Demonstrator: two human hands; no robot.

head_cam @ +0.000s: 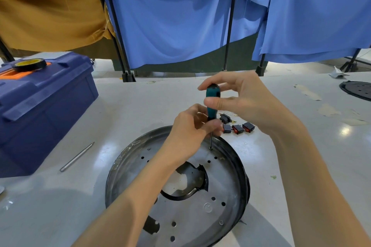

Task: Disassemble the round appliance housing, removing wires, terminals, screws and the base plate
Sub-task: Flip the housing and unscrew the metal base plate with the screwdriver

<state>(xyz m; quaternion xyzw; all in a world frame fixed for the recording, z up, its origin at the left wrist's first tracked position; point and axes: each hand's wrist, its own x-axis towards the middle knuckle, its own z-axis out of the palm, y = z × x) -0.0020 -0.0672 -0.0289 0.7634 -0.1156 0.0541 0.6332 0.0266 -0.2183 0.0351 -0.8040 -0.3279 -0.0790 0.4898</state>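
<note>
Forearms come in low over the near rim of the housing point(246, 185), which lies flat on the tabletop point(140, 106) with its base plate point(224, 178) facing up. A screwdriver point(212, 96) stands almost upright, its tip seated in a screw point(210, 148) at the plate's far edge.

The right grip point(247, 96) pinches the top of the teal handle between thumb and fingertips — a hold for twirling, I'd say, not for bearing down. The left grip point(190, 130) is closed round the neck where handle meets shaft, most likely to keep the tip from skating off the head.

What look like two more screws sit in the plate, one near right point(221, 223) and one far left point(148, 149), so the plate seems some way from free.

The raised rim runs close beside the worked screw, leaving little slack to tilt the driver outward. Four switches point(237, 128) lie just past that rim, near the right wrist — a careless swing could scatter them. A toolbox point(40, 106) sits well off to the left, with a thin rod point(77, 156) between it and the housing.
</note>
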